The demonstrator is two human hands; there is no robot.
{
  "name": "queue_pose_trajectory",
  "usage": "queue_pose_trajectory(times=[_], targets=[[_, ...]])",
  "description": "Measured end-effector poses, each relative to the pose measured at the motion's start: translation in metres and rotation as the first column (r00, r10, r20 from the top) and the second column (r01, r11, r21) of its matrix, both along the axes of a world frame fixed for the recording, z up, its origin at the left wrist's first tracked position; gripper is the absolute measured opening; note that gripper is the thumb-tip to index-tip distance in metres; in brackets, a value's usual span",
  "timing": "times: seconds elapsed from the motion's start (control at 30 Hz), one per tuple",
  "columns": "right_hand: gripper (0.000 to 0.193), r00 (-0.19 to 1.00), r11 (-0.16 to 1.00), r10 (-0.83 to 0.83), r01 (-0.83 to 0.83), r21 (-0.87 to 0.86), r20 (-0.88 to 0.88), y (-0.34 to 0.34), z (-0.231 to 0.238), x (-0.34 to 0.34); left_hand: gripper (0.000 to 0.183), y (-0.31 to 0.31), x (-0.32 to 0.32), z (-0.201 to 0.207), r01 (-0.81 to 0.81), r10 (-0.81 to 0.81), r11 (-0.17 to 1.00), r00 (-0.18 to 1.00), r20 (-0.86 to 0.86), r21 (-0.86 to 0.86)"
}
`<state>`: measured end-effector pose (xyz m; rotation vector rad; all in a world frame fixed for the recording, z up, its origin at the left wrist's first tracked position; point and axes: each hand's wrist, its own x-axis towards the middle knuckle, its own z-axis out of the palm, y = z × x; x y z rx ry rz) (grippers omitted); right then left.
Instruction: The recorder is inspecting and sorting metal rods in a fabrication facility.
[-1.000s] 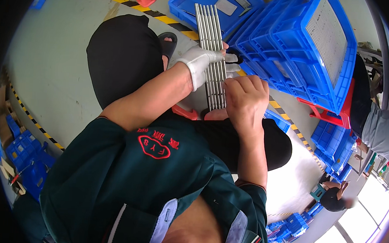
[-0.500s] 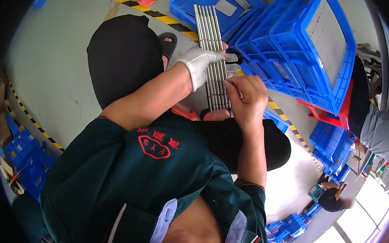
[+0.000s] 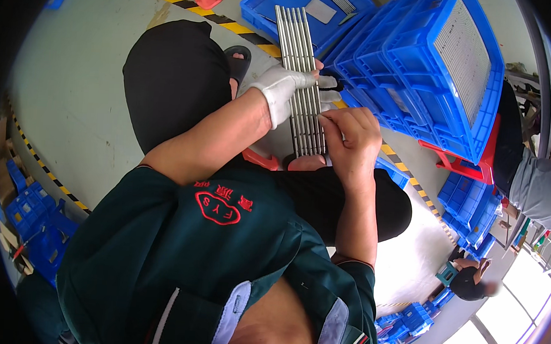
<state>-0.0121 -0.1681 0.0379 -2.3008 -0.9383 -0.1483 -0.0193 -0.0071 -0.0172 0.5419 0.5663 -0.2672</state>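
Observation:
A row of several shiny metal rods [image 3: 295,34], lying side by side with dark rings along them, slants in front of me. My left hand [image 3: 282,87], in a white glove with bare fingertips, is closed round the row at its middle, thumb across the top. Its other fingers reach under the rods and show on the right side. My bare right hand [image 3: 353,136] is curled, with thumb and forefinger pinched at the right edge of the row near its lower end. Whether it grips one rod or more is hidden by the fingers.
A blue tray [image 3: 260,4] holding more rods and a white card lies beyond. To the right, a blue crate [image 3: 414,73] full of rods stands over a red stool [image 3: 459,159]. Yellow-black tape [image 3: 228,24] marks the floor. Another person [image 3: 470,282] sits far right.
My right hand has shifted very slightly to the right along the edge of the rods. My left hand keeps its hold, and the rods have hardly moved.

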Motion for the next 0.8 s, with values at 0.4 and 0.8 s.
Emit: queue_pose_trajectory(times=[0.4,0.8], targets=[[0.009,0.997,0.999,0.026,-0.023,-0.045,0.067,0.002,-0.004,-0.002,0.022,0.0,0.0,0.001,0.039,-0.04,0.999,0.998,0.053,0.025],[0.009,0.998,0.999,-0.01,0.012,0.032,-0.062,0.0,-0.005,-0.003,0.023,-0.001,0.002,-0.007,0.041,-0.05,0.989,0.997,0.062,0.142]])
